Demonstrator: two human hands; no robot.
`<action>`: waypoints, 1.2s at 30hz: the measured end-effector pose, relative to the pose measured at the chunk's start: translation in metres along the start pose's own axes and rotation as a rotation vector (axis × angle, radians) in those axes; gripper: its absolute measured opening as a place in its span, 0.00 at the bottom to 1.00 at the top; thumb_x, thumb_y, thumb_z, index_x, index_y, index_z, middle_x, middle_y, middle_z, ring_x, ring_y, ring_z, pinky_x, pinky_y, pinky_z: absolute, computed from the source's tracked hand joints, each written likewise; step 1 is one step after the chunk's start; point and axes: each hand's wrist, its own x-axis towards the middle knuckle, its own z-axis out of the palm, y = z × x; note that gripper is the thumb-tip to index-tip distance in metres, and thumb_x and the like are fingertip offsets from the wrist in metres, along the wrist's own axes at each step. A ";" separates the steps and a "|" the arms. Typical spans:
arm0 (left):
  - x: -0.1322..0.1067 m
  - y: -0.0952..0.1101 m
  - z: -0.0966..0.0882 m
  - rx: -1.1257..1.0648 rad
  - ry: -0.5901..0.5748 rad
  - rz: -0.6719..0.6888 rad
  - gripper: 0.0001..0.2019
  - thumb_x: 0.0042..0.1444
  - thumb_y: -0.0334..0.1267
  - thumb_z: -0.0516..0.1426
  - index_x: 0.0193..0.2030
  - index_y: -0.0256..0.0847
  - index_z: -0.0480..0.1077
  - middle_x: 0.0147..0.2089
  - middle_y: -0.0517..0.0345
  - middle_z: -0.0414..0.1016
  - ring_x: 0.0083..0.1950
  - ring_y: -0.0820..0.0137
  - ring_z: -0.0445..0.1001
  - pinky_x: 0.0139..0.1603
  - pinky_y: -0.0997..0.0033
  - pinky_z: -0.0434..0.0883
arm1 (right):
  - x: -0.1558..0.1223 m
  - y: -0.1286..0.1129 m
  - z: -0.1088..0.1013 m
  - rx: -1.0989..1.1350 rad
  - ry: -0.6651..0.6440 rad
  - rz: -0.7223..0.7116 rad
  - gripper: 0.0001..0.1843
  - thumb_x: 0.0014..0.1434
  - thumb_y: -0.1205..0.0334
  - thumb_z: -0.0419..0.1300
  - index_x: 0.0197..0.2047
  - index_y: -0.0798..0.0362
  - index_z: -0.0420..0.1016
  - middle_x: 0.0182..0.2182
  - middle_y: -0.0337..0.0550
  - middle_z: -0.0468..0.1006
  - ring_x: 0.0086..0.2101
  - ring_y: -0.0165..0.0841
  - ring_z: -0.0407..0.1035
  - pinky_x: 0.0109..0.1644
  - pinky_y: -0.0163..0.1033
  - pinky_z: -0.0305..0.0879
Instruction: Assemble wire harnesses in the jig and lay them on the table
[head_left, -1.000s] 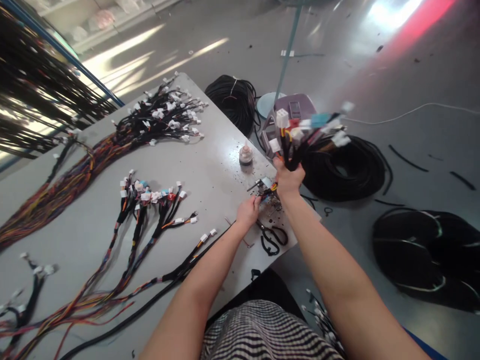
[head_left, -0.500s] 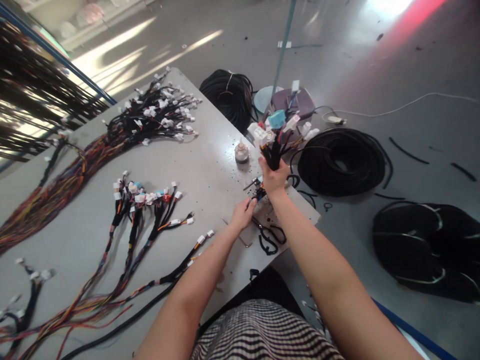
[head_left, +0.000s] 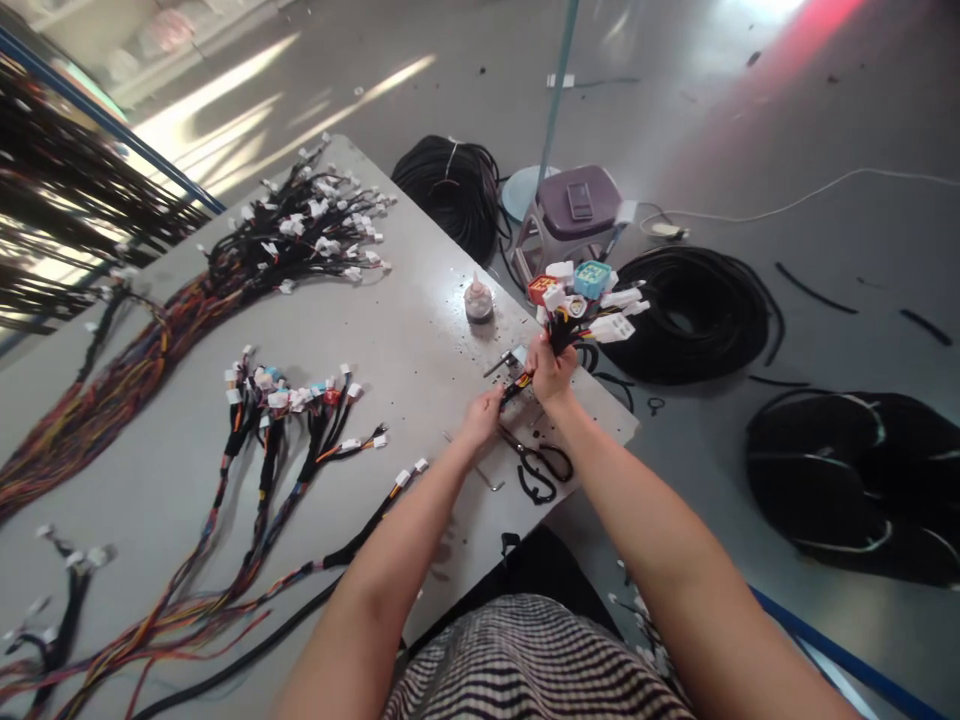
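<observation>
Near the table's right corner, my right hand point(head_left: 553, 368) is wrapped round the neck of a wire harness point(head_left: 564, 335). White, red and light blue connectors point(head_left: 592, 278) fan out above that fist. My left hand point(head_left: 485, 418) grips the same harness lower down, where dark tape and coloured wires show between the two hands. A small metal fixture point(head_left: 507, 362) stands on the table just behind the harness, partly hidden. Black-handled scissors point(head_left: 541, 468) lie below my hands, close to an L-shaped hex key point(head_left: 491, 482).
A small bottle point(head_left: 478, 302) with a pointed tip stands beyond my hands. More harnesses point(head_left: 277, 400) cover the left of the table point(head_left: 420, 330). Coils of black tubing point(head_left: 686, 315) and a purple-topped stool point(head_left: 579, 200) are on the floor.
My right hand has come down slightly, and the connector bunch has tipped from upright towards the right. My left hand keeps its grip lower on the harness.
</observation>
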 end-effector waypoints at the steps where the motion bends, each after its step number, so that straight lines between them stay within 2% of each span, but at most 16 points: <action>1: 0.001 0.002 -0.001 -0.005 -0.043 -0.012 0.33 0.57 0.70 0.42 0.21 0.41 0.60 0.19 0.61 0.57 0.25 0.71 0.58 0.29 0.69 0.57 | 0.002 0.000 -0.008 -0.041 -0.015 -0.024 0.32 0.61 0.32 0.49 0.20 0.50 0.58 0.15 0.36 0.60 0.19 0.30 0.58 0.26 0.37 0.59; 4: 0.005 0.010 -0.002 -0.044 -0.173 -0.027 0.31 0.56 0.68 0.47 0.26 0.39 0.65 0.20 0.62 0.60 0.24 0.73 0.58 0.28 0.70 0.56 | 0.014 -0.001 -0.035 -0.191 -0.114 -0.119 0.31 0.61 0.31 0.48 0.26 0.52 0.68 0.24 0.40 0.71 0.29 0.34 0.66 0.38 0.40 0.65; 7: 0.000 0.008 -0.005 -0.063 -0.144 -0.034 0.30 0.54 0.68 0.50 0.24 0.39 0.64 0.19 0.63 0.57 0.24 0.74 0.56 0.27 0.71 0.54 | 0.020 -0.001 -0.051 -0.329 -0.273 -0.137 0.29 0.62 0.35 0.48 0.39 0.52 0.75 0.37 0.44 0.76 0.41 0.38 0.69 0.53 0.46 0.64; 11: -0.017 -0.005 -0.012 -0.110 -0.114 -0.109 0.32 0.52 0.71 0.49 0.23 0.40 0.63 0.17 0.65 0.54 0.21 0.75 0.52 0.24 0.71 0.51 | 0.010 -0.005 -0.047 -0.540 -0.417 -0.115 0.26 0.65 0.43 0.49 0.52 0.52 0.74 0.50 0.50 0.74 0.54 0.43 0.64 0.63 0.52 0.55; 13: -0.018 -0.006 -0.014 -0.143 -0.137 -0.145 0.32 0.52 0.72 0.49 0.28 0.39 0.67 0.17 0.64 0.57 0.20 0.75 0.53 0.23 0.72 0.50 | -0.001 -0.010 -0.044 -0.664 -0.399 -0.111 0.27 0.66 0.44 0.48 0.54 0.54 0.73 0.53 0.54 0.72 0.56 0.47 0.61 0.62 0.55 0.54; 15: -0.015 -0.003 -0.012 -0.150 -0.166 -0.148 0.33 0.53 0.72 0.48 0.31 0.38 0.68 0.17 0.64 0.59 0.19 0.75 0.54 0.23 0.71 0.51 | -0.018 -0.016 -0.049 -0.754 -0.293 -0.112 0.29 0.65 0.42 0.49 0.57 0.57 0.71 0.54 0.58 0.70 0.56 0.50 0.61 0.60 0.56 0.56; 18: -0.009 0.001 -0.009 -0.083 -0.119 -0.074 0.34 0.54 0.72 0.46 0.27 0.39 0.66 0.16 0.64 0.57 0.20 0.74 0.55 0.24 0.70 0.53 | -0.061 -0.017 -0.068 -0.739 -0.114 -0.148 0.32 0.66 0.41 0.49 0.59 0.59 0.66 0.53 0.58 0.70 0.51 0.46 0.64 0.57 0.53 0.58; 20: -0.008 0.000 -0.008 -0.021 -0.055 -0.027 0.35 0.55 0.73 0.44 0.23 0.40 0.63 0.16 0.63 0.56 0.20 0.74 0.55 0.25 0.70 0.54 | -0.097 -0.009 -0.081 -0.703 -0.104 -0.138 0.28 0.67 0.45 0.49 0.58 0.58 0.66 0.48 0.55 0.73 0.45 0.42 0.67 0.54 0.49 0.61; 22: -0.007 -0.001 -0.008 0.023 -0.014 -0.011 0.35 0.55 0.73 0.42 0.21 0.40 0.62 0.17 0.63 0.56 0.21 0.73 0.56 0.26 0.70 0.55 | -0.129 0.001 -0.089 -0.744 -0.170 -0.070 0.23 0.67 0.49 0.50 0.56 0.58 0.68 0.45 0.54 0.75 0.42 0.40 0.68 0.52 0.47 0.61; 24: -0.005 0.000 -0.008 0.046 -0.015 -0.021 0.35 0.56 0.72 0.42 0.21 0.41 0.61 0.16 0.62 0.56 0.21 0.73 0.57 0.27 0.70 0.56 | -0.148 0.010 -0.090 -0.874 -0.311 0.026 0.20 0.64 0.52 0.55 0.53 0.57 0.70 0.44 0.53 0.75 0.44 0.43 0.68 0.51 0.46 0.60; 28: 0.002 0.006 -0.003 0.058 -0.026 -0.068 0.35 0.59 0.70 0.40 0.22 0.40 0.64 0.18 0.60 0.59 0.22 0.71 0.60 0.27 0.70 0.57 | -0.156 0.015 -0.088 -1.087 -0.618 0.196 0.22 0.57 0.56 0.66 0.51 0.57 0.71 0.44 0.52 0.77 0.46 0.45 0.70 0.50 0.46 0.59; 31: 0.001 0.007 -0.002 0.124 0.033 -0.066 0.35 0.60 0.69 0.39 0.19 0.41 0.61 0.18 0.58 0.59 0.23 0.70 0.61 0.28 0.69 0.57 | -0.163 0.014 -0.098 -1.100 -0.664 0.210 0.13 0.60 0.59 0.63 0.47 0.55 0.72 0.42 0.50 0.78 0.44 0.42 0.72 0.51 0.45 0.59; 33: -0.003 0.005 -0.005 0.166 0.050 -0.052 0.34 0.60 0.68 0.40 0.17 0.41 0.59 0.17 0.59 0.58 0.24 0.70 0.61 0.29 0.69 0.57 | -0.177 0.012 -0.107 -1.107 -0.646 0.181 0.09 0.62 0.62 0.60 0.46 0.54 0.72 0.42 0.50 0.79 0.44 0.41 0.72 0.56 0.46 0.56; 36: -0.005 0.004 -0.010 0.148 -0.005 -0.069 0.34 0.61 0.67 0.40 0.19 0.41 0.62 0.17 0.59 0.58 0.23 0.70 0.61 0.29 0.69 0.59 | -0.199 0.008 -0.117 -1.175 -0.594 0.205 0.12 0.63 0.62 0.58 0.49 0.57 0.72 0.44 0.53 0.78 0.45 0.42 0.72 0.60 0.49 0.52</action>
